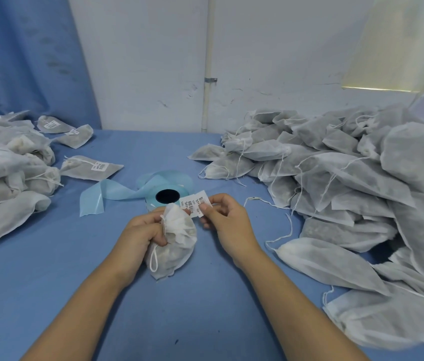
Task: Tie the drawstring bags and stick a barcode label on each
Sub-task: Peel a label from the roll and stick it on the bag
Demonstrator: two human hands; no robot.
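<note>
Bags heaped on both sides of a blue table, one in hand.
Untied pile at 3 o'clock, labelled pile at 9; label roll at 12. Left hand grips a gathered drawstring bag at centre; right hand pinches a barcode label just beside it.
</note>
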